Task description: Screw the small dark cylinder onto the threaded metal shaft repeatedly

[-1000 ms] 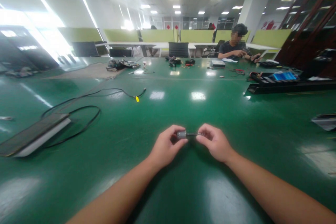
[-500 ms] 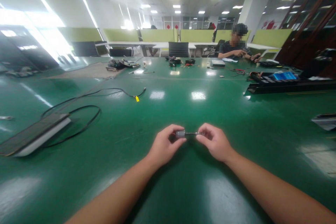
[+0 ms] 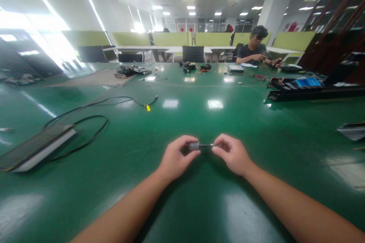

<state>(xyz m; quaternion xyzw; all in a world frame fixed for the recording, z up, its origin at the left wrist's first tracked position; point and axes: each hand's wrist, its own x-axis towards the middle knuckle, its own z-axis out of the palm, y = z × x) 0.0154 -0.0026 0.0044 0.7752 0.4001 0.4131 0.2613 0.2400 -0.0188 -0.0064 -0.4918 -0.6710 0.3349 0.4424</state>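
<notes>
My left hand (image 3: pixel 177 157) pinches a small grey cylinder (image 3: pixel 194 145) between thumb and fingers. From the cylinder a thin dark shaft (image 3: pixel 205 145) runs level to the right. My right hand (image 3: pixel 233 154) has its thumb and fingers closed round the far end of this shaft, and the fingers partly hide that end. Both hands are low over the green tabletop (image 3: pixel 182 121), with a short stretch of shaft visible between them.
A flat dark device (image 3: pixel 37 146) with a black cable and yellow tag (image 3: pixel 148 108) is at the left. Black frame parts (image 3: pixel 308 93) lie at the right. Electronic parts (image 3: pixel 131 70) are farther back. Across the table sits a person (image 3: pixel 252 51) handling something.
My left hand and the grey cylinder have shifted very slightly left. The right hand keeps nearly the same place, and the background has moved slightly with the view.
</notes>
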